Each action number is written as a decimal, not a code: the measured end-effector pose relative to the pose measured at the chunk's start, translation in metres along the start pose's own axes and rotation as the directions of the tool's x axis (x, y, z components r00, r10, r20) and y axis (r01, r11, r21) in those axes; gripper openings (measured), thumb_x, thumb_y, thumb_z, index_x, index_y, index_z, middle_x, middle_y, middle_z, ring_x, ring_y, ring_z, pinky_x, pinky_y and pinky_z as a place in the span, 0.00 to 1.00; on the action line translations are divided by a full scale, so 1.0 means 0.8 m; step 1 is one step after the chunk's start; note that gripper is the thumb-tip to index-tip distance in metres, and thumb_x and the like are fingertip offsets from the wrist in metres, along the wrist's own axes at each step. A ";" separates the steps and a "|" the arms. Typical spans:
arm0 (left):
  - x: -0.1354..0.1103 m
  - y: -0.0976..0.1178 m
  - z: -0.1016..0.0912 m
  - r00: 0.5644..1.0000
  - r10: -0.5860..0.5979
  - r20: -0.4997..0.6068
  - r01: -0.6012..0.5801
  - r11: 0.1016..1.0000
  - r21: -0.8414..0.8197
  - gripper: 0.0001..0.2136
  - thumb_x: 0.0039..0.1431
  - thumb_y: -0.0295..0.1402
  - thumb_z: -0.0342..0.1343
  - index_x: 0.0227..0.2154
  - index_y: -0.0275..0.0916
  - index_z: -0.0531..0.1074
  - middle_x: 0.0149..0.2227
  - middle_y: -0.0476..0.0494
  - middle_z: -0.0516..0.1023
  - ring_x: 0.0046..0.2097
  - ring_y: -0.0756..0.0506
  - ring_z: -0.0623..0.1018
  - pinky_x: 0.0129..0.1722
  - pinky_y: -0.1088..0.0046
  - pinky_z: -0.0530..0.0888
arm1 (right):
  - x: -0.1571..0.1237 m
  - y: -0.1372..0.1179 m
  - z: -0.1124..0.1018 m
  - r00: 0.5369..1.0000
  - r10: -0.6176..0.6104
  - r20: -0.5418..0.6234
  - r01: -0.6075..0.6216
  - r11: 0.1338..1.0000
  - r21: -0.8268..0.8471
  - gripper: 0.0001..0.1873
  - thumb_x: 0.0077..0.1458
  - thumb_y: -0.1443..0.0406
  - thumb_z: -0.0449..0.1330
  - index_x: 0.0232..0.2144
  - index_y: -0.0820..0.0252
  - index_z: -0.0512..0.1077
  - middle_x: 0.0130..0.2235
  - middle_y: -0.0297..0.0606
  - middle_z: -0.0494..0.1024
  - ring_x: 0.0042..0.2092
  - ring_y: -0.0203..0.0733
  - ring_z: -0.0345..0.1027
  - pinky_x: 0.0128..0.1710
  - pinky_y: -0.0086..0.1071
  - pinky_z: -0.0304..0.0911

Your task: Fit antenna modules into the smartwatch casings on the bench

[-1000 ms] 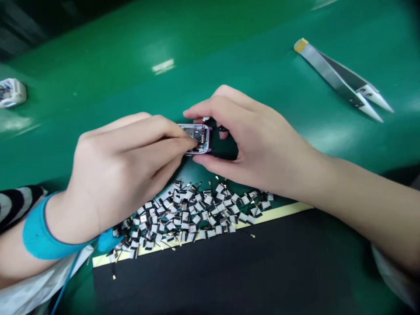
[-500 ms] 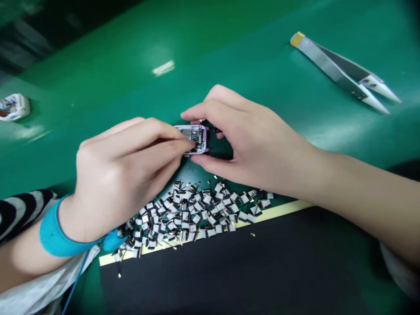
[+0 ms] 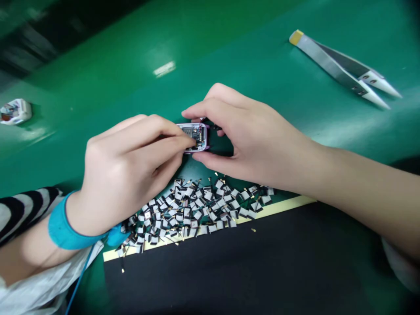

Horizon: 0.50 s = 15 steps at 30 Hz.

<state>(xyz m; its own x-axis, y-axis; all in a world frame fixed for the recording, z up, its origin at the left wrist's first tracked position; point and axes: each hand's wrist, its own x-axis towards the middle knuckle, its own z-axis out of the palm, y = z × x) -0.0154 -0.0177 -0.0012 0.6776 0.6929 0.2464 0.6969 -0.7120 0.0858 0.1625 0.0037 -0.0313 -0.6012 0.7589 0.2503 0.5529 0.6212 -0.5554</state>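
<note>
A small smartwatch case [image 3: 204, 146] with a pale purple rim lies face up between my hands, its circuit board [image 3: 196, 132] exposed. My right hand [image 3: 249, 131] grips the case from the right, thumb at the near edge and fingers at the far edge. Closed fingers of my left hand [image 3: 131, 162] cover the left end of the case, and a fingertip presses on the board inside. Whether anything tiny is under that fingertip is hidden. A thin dark and red wire [image 3: 213, 127] comes out beside the right fingers.
Many small black-and-white parts with short leads [image 3: 197, 205] lie heaped just below my hands, along a yellow strip [image 3: 288, 204] edging a black mat [image 3: 229, 271]. White-tipped tweezers [image 3: 341, 68] rest at upper right. Another open white case [image 3: 16, 111] sits at far left. A blue wristband [image 3: 62, 223] trails a cord.
The left hand and wrist have shifted slightly right and up in view. Both hands remain on the watch case, with the right hand almost still. The view itself has moved a little.
</note>
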 end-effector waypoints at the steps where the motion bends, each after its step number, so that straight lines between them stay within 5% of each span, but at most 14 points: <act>1: 0.000 0.000 0.000 1.000 -0.002 -0.002 0.002 1.000 0.000 0.06 0.56 0.29 0.49 0.34 0.39 0.70 0.36 0.51 0.72 0.34 0.51 0.71 0.33 0.74 0.68 | 0.000 0.000 0.000 1.000 -0.009 -0.001 0.009 1.000 -0.004 0.15 0.47 0.63 0.58 0.38 0.59 0.62 0.37 0.34 0.64 0.39 0.37 0.63 0.36 0.30 0.61; 15: -0.002 -0.004 0.001 1.000 0.013 -0.010 -0.013 1.000 0.027 0.07 0.56 0.30 0.48 0.36 0.43 0.69 0.36 0.54 0.71 0.33 0.53 0.70 0.33 0.74 0.69 | 0.000 -0.001 0.000 1.000 -0.006 -0.012 0.006 1.000 -0.019 0.17 0.45 0.64 0.59 0.39 0.59 0.63 0.36 0.33 0.65 0.36 0.34 0.63 0.33 0.27 0.61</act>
<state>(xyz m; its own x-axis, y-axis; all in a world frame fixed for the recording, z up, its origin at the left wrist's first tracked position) -0.0186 -0.0164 -0.0025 0.6841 0.6824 0.2575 0.6943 -0.7175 0.0567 0.1624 0.0036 -0.0307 -0.5978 0.7572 0.2633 0.5601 0.6294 -0.5386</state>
